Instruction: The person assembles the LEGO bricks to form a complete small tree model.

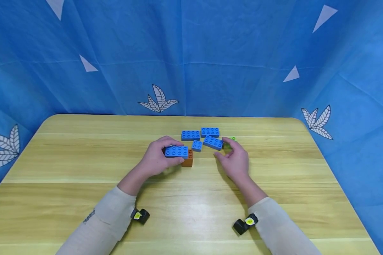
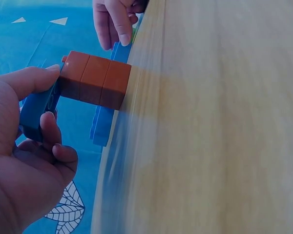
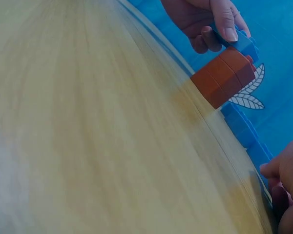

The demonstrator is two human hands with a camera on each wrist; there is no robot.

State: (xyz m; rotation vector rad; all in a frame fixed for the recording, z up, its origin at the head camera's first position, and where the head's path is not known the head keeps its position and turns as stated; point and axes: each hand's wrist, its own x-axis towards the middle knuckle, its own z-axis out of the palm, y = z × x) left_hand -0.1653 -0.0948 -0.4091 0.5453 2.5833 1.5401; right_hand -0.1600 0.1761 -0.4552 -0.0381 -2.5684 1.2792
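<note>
In the head view my left hand (image 1: pixel 159 159) holds a blue eight-stud toy brick (image 1: pixel 176 151) by its sides, thumb on the near side. Its right end lies over the top of a brown-orange brick stack (image 2: pixel 95 79), three bricks tall; whether it is pressed onto the studs I cannot tell. My right hand (image 1: pixel 234 159) hovers with thumb and forefinger apart at the right end of a tilted blue brick (image 1: pixel 213 142). Behind that forefinger a green brick (image 1: pixel 233 138) is mostly hidden. Whether the fingertips touch either brick is unclear.
Two long blue bricks, a left one (image 1: pixel 190 135) and a right one (image 1: pixel 210 132), lie behind the stack. A small four-stud blue brick (image 1: pixel 196 145) sits just right of it. The wooden table (image 1: pixel 191 212) ends at a blue patterned cloth (image 1: pixel 210 88).
</note>
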